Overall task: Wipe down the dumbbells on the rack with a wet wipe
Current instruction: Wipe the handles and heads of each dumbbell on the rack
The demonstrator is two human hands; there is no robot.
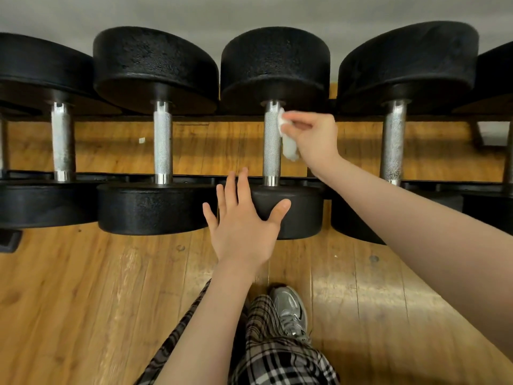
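Pinching wet wipe (287, 140) against dumbbell handle (271, 143), right hand (316, 137), left hand (244, 232) flat (fingers spread) on near head (299, 212)

Dumbbell heads (155, 65): matte black, finely pebbled texture. Handles (162, 143): silver metal, cross-hatched knurl pattern, with smooth bright collars at each end. Rack rail (194, 179): black. Wet wipe (288, 147): white. Floor (83, 287): warm orange-brown wood planks with visible grain and glare streaks. Trousers (274, 354): black-and-cream plaid. Shoe (291, 309): silver-grey. Wall (249, 9): plain grey.
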